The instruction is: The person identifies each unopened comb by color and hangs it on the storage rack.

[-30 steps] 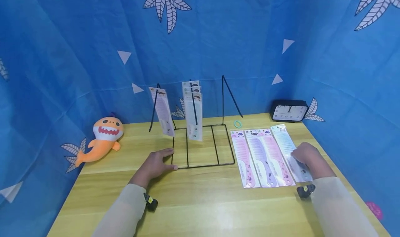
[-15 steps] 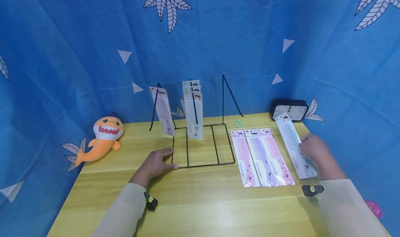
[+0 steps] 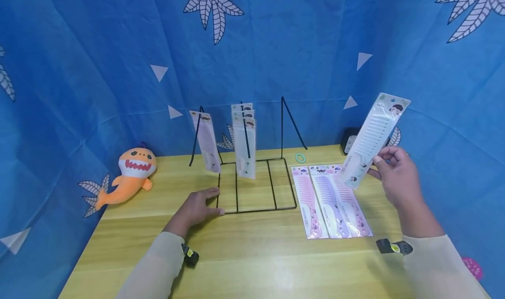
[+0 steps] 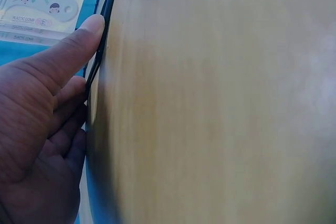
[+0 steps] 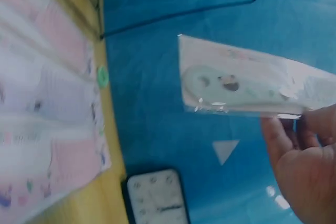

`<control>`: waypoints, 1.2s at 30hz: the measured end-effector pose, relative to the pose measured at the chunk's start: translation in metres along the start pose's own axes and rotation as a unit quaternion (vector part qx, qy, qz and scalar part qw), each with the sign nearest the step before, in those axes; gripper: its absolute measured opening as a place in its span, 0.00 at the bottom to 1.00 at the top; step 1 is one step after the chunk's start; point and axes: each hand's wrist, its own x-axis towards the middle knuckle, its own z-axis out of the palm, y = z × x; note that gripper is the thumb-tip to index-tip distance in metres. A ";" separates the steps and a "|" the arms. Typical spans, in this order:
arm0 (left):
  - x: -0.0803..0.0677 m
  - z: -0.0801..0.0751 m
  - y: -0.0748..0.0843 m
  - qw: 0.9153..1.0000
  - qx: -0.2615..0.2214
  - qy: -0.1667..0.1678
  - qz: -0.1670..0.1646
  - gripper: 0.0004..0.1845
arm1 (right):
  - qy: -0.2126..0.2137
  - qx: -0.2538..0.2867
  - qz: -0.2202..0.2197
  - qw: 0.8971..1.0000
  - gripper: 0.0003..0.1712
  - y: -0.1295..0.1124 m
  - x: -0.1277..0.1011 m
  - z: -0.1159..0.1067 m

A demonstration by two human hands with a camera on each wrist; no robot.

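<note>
In the head view my right hand (image 3: 400, 178) pinches a pale green comb in a clear sleeve (image 3: 372, 139) by its lower edge, raised and tilted above the table. The right wrist view shows this comb's handle end (image 5: 236, 87) jutting out from my fingers. My left hand (image 3: 197, 209) holds the near left corner of a black wire display rack (image 3: 256, 210), thumb and fingers at the wire. Several packaged combs (image 3: 245, 152) hang on the rack's middle hook, and a purple one (image 3: 206, 141) on the left hook. The right hook (image 3: 293, 123) carries nothing.
Packaged pink and purple combs (image 3: 309, 202) lie side by side right of the rack. Behind them is a small green ring (image 3: 300, 158). A black clock (image 3: 348, 140) stands partly hidden behind the raised comb. An orange shark plush (image 3: 134, 172) sits far left, before a blue curtain (image 3: 315, 49).
My right hand has picked the green comb up off the table, raised it and tilted its top to the right. The left hand stays at the rack's corner.
</note>
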 end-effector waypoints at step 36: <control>-0.001 -0.001 -0.001 1.000 -0.001 0.002 0.007 0.44 | -0.281 0.009 -0.095 0.955 0.02 0.015 -0.096 0.197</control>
